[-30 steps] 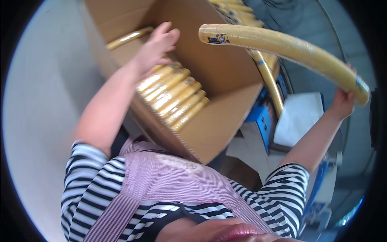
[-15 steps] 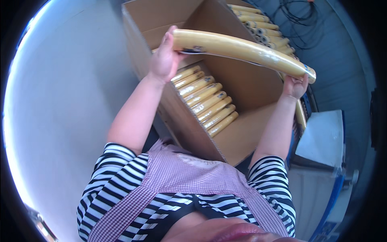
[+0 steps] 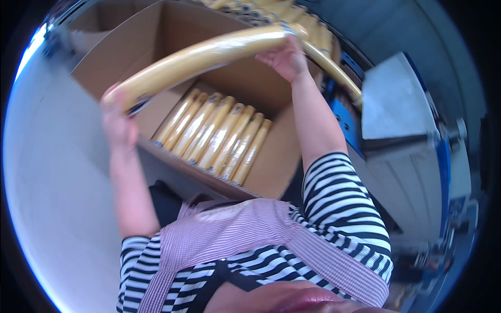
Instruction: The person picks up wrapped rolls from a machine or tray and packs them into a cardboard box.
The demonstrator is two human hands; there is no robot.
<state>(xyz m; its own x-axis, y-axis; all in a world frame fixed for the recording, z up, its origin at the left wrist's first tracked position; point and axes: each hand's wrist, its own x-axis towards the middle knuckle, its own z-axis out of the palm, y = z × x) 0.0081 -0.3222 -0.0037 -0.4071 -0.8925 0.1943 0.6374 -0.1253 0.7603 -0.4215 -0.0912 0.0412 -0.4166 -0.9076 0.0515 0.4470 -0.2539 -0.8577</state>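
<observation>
A long, pale-yellow roll in shiny clear wrap (image 3: pixel 209 50) hangs over an open cardboard box (image 3: pixel 255 81), its left end lower and nearer than its right. My left hand (image 3: pixel 121 117), smeared by motion, is closed around the left end. At the other end, my right hand (image 3: pixel 287 60) supports the roll from below, fingers curled against it. Inside the box, several similar wrapped rolls (image 3: pixel 209 133) lie side by side in a row, below the held one and apart from it. Part of the box's inside is hidden behind the held roll.
Beyond the box, more yellow rolls (image 3: pixel 274 10) are piled up. A single roll (image 3: pixel 334 70) slants beside blue metal parts (image 3: pixel 344 122) to the right of the box. Further right stands a grey machine with a pale panel (image 3: pixel 396 96). Grey floor (image 3: pixel 57 156) spreads along the left.
Both hands have swung the roll leftward. Its left end has dropped and its right end has risen. The view has turned, so the box appears rotated. Both hands keep their hold.
</observation>
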